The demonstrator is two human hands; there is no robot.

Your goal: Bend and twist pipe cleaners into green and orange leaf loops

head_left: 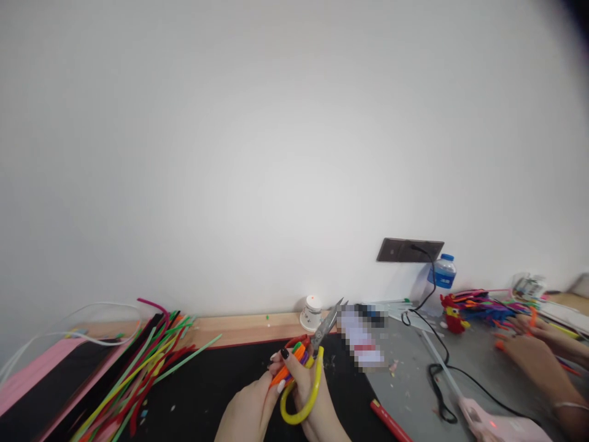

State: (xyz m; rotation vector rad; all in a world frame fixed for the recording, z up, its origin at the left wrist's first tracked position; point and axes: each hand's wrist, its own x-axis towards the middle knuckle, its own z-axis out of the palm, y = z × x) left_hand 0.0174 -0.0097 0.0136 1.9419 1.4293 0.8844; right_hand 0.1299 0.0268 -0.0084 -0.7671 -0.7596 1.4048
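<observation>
Your right hand [322, 408] is closed through the yellow handles of the scissors [322, 331], whose blades point up over the mat [207, 380]. Your left hand [251, 408] pinches orange pipe cleaners [294, 359] right against the scissors.

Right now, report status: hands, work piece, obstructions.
Right hand gripping yellow-handled scissors. Left hand holding orange pipe cleaners against them. Co-worker's hands off right, apart.

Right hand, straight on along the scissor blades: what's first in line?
Probably the wall. The right hand aims the scissors between the white jar and a blurred packet; depth is unclear.
</observation>
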